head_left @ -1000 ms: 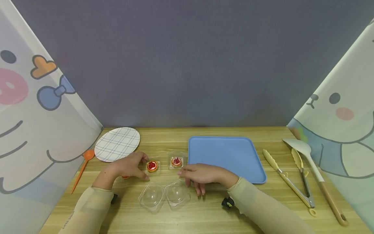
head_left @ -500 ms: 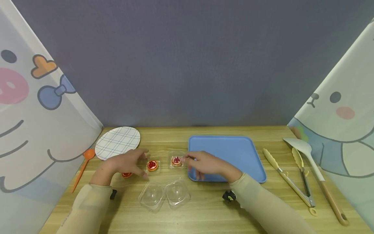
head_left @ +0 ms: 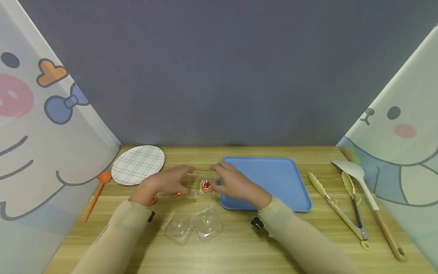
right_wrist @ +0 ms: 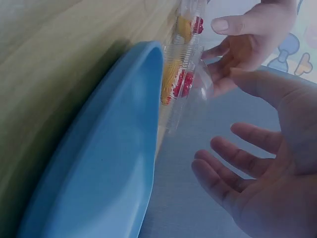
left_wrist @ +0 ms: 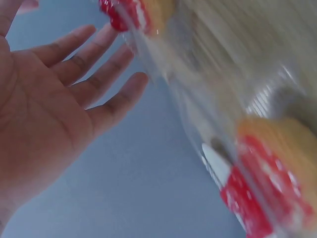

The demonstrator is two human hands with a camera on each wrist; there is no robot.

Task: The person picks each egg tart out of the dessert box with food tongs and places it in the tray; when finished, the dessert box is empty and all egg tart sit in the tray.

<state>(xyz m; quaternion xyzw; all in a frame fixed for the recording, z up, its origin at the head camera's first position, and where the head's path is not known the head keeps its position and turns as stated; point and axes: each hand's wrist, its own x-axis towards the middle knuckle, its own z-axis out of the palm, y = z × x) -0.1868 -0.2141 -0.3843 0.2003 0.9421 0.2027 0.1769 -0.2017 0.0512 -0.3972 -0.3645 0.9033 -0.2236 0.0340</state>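
A small red-topped tart (head_left: 206, 186) sits in a clear plastic box with a domed lid, between my hands. In the head view my left hand (head_left: 171, 180) reaches in from the left with fingers spread and thumb apart. It partly covers a second boxed tart (head_left: 178, 194); a third tart (head_left: 154, 198) shows beside the wrist. From the other side my right hand (head_left: 236, 182) spreads its fingers beside the middle box, thumb near it. Both wrist views show the fingers loosely extended, nothing in them. Nearest me lies an opened clear plastic container (head_left: 207, 222), its two domed halves side by side.
A blue tray (head_left: 270, 182) lies right of the tarts, partly under the right hand in view. At the left are a checked plate (head_left: 138, 165) and an orange spoon (head_left: 104, 177). Tongs (head_left: 338, 211) and a wooden-handled turner (head_left: 374, 209) lie far right. Printed side panels enclose the table.
My left hand has moved right, now over the second tart. My right hand has risen away from the opened container toward the back, its fingers spreading beside the middle box. The containers have stayed put.
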